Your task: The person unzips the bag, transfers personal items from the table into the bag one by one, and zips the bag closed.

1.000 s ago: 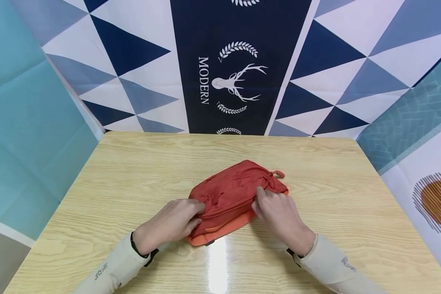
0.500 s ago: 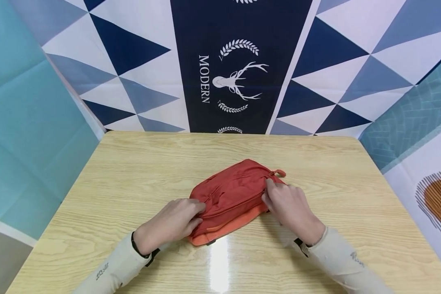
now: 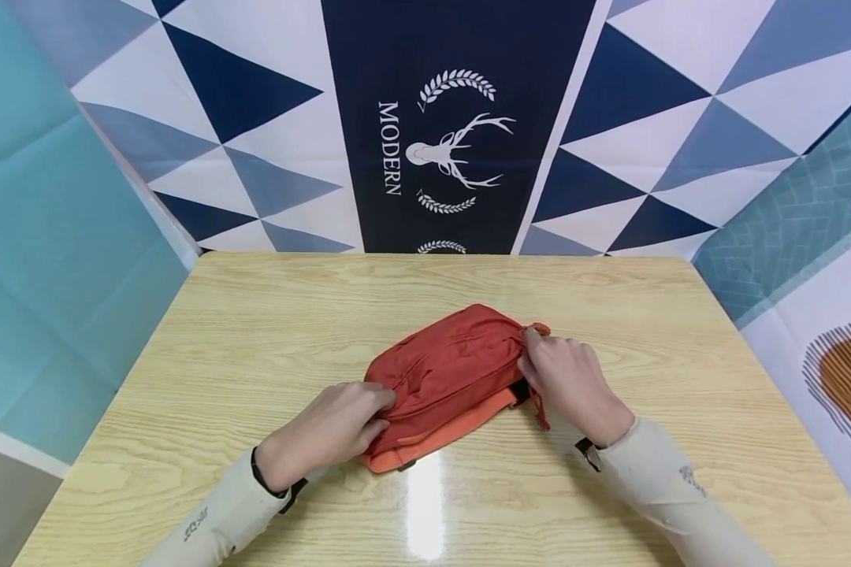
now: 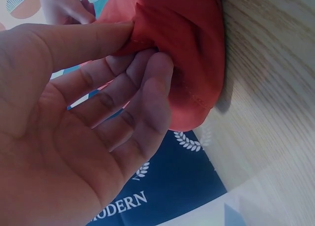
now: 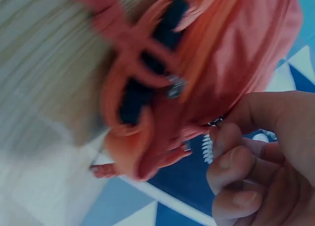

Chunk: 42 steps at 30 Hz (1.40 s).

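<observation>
A red waist bag (image 3: 447,358) with an orange back edge lies on the wooden table, slanting up to the right in the head view. My left hand (image 3: 333,429) pinches the cloth at its left end; in the left wrist view the thumb and fingertips meet on the red fabric (image 4: 189,53). At the bag's right end, my right hand (image 3: 570,386) holds the small zipper pull (image 5: 215,121) between thumb and forefinger. Its other fingers are curled in the right wrist view. A red cord (image 3: 540,409) hangs beneath the right hand.
The table (image 3: 269,315) carries a bright light reflection near its front. Behind it hangs a patterned cloth (image 3: 440,150) with a deer head. A black strap piece (image 5: 135,100) with orange webbing shows at the bag's end in the right wrist view.
My right hand has slid right and slightly away along the bag's front seam to its right end, uncovering the black strap and the red cord. The left hand stays in place.
</observation>
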Motion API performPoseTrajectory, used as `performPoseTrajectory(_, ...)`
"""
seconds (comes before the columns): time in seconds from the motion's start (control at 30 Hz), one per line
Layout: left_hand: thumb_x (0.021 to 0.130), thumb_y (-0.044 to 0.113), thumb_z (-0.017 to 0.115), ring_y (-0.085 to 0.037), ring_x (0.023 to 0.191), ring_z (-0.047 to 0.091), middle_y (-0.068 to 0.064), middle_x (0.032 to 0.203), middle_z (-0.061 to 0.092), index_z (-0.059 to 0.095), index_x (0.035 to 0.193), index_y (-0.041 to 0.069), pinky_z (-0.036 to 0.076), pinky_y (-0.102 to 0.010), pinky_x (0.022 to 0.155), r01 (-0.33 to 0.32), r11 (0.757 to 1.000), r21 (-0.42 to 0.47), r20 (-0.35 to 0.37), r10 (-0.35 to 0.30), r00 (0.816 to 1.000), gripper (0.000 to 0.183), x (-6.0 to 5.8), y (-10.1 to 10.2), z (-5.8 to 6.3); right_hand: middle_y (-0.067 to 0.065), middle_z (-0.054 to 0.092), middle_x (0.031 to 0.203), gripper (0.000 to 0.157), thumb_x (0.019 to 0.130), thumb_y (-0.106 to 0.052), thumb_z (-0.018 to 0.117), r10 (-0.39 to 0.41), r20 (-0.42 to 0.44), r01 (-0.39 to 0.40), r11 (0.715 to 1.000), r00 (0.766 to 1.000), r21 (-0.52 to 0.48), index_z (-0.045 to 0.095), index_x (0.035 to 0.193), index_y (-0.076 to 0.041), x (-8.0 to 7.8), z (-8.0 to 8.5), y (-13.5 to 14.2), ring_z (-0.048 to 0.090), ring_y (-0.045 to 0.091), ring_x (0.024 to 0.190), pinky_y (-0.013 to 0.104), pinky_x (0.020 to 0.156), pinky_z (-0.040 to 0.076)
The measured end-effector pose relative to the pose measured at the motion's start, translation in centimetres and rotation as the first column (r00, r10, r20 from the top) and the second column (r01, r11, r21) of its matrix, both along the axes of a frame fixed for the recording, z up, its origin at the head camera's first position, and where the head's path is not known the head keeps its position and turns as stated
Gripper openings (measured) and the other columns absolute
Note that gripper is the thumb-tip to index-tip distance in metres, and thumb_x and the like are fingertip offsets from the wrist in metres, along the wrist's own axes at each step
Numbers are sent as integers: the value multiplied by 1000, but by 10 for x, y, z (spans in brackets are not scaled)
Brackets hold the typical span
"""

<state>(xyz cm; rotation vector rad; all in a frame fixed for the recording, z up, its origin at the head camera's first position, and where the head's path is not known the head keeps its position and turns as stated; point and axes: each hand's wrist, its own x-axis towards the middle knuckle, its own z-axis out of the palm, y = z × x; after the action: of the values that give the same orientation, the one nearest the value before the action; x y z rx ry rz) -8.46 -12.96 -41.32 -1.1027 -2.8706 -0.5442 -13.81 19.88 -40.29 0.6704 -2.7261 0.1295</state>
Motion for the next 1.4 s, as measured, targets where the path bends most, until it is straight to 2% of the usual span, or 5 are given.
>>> performPoseTrajectory(0.33,87,9,74,-7,65,47,10,74,51,56,79,18,42,-23,57,-4,1000,0,8,4,1000,21,0,-1,2,-3,38,52,11,89,-6,60,29,11,-29,998,1000,-57,52,82,-6,-16,-11,7,46,21,44,40,40,40)
performPoseTrajectory(0.6,90,11,71,-6,60,43,11,69,46,53,76,19,39,-22,54,2,1000,-1,71,-2,997,25,3,-4,8,0,48,65,16,86,-4,68,123,2,-122,990,992,-75,55,94,-5,14,-5,-7,51,17,55,33,45,43)
performPoseTrajectory(0.93,98,16,62,-9,90,62,6,99,64,69,106,15,54,-29,79,-22,991,130,-55,29,998,10,-22,4,35,8,61,118,41,84,-17,75,491,-4,-491,870,871,41,64,122,-7,70,-17,-67,56,25,111,38,94,50)
performPoseTrajectory(1.1,100,16,59,-20,125,56,-5,134,60,61,134,14,47,-38,102,-4,998,67,37,2,999,34,-43,9,23,8,57,128,44,89,-23,71,506,49,-508,855,861,104,61,129,-10,79,-32,-78,50,27,121,40,103,44)
performPoseTrajectory(1.4,101,16,58,-18,130,53,-1,144,54,47,148,21,44,-39,104,-30,998,50,219,19,976,49,-50,5,11,8,54,139,44,94,-20,67,461,127,-474,873,878,114,58,136,-12,78,-31,-69,47,26,131,42,108,40)
